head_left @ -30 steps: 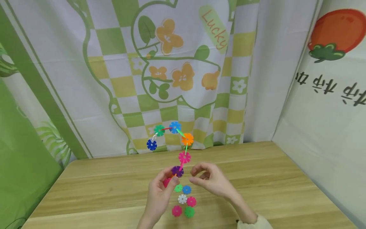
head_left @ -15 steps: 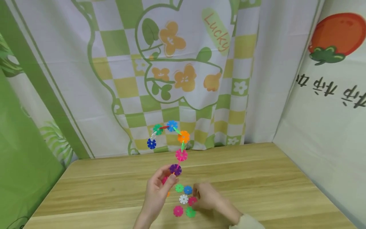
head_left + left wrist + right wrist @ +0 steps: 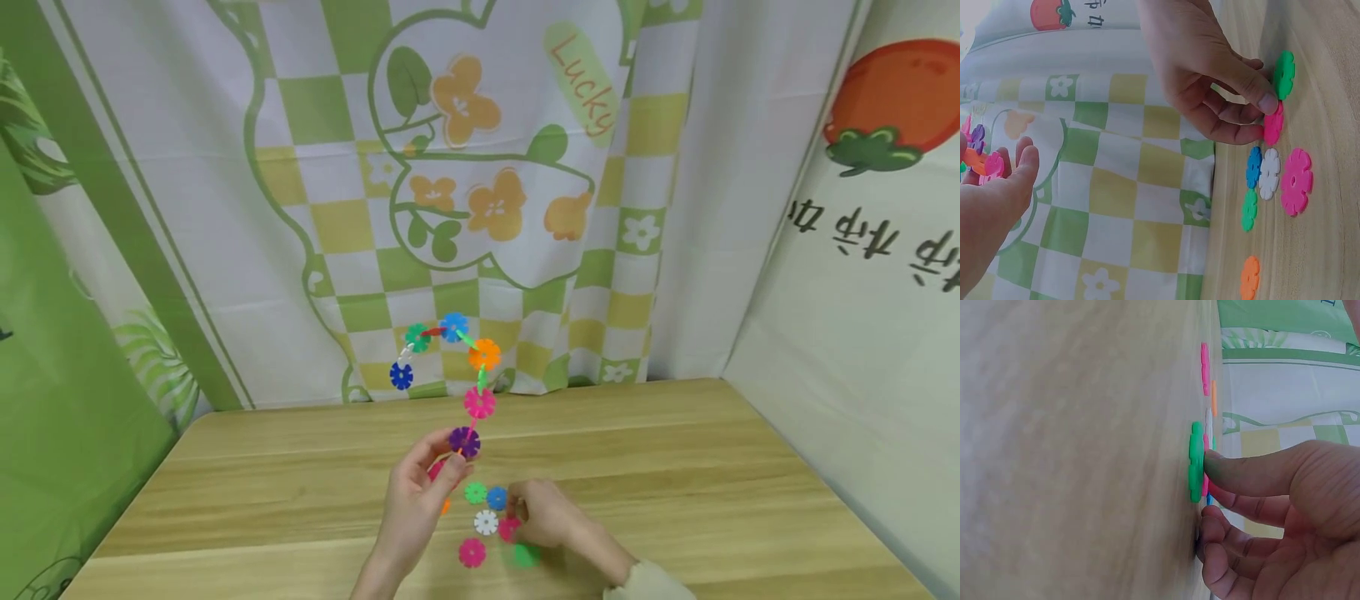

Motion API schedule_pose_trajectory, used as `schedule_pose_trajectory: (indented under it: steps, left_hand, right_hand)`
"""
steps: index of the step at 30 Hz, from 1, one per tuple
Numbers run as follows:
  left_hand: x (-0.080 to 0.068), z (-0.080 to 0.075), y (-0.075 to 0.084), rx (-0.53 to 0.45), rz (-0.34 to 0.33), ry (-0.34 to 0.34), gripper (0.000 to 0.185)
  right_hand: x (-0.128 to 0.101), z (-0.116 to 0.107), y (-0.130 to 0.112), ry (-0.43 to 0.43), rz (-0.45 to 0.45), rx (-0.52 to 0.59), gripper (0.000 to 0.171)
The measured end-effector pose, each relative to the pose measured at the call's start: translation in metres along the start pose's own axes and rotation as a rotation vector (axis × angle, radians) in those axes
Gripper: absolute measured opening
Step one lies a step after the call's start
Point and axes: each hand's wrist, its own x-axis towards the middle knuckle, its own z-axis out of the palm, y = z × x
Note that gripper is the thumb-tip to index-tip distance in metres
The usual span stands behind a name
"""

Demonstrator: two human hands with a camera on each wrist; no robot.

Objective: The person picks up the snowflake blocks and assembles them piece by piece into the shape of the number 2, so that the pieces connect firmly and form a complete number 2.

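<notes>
One-handed, holding the disc chain [image 3: 491, 362] aloft in curled fingers of the left hand [image 3: 412, 496]; with the right hand [image 3: 551, 515], pinching a pink disc [image 3: 1275, 127] well in from the surface's [image 3: 637, 433] far edge. Seemingly collecting a loose piece; calls next for lifting it free.

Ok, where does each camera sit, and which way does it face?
Head: on the head, facing forward and down at table and disc chain; shows left hand and right hand.
Left wrist: on that wrist, facing curtain and loose discs; shows both hands.
Right wrist: on that wrist, facing low along the table; shows the right hand and green disc by its thumb.
Both wrist views share that green disc.
</notes>
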Motion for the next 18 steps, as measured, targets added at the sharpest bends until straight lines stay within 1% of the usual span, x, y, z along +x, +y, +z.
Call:
schedule_pose_trajectory:
  steps: [5,10,13,15,18]
  left_hand:
    - [-0.0005,-0.0017,-0.0005,-0.003,-0.009,0.005,0.031]
    - [-0.0002,-0.0025,-0.0004,0.002,-0.017,0.006,0.032]
    - [0.0001,-0.0021,0.0002,-0.002,-0.021,0.01,0.032]
    - [0.0003,-0.0018,0.0005,-0.009,-0.026,0.016,0.032]
    - [0.0004,-0.0015,0.0007,-0.021,-0.03,0.022,0.033]
  right_hand:
    - [0.002,0.0015,-0.0011,-0.035,0.033,-0.006,0.025]
    - [0.0014,0.0019,0.0001,-0.052,0.005,0.016,0.021]
    - [0.0008,0.0017,0.0013,-0.065,-0.021,0.034,0.026]
    - [0.0003,0.0011,0.0017,-0.071,-0.039,0.026,0.03]
    - [-0.0006,0.0005,0.0016,-0.076,-0.052,0.027,0.03]
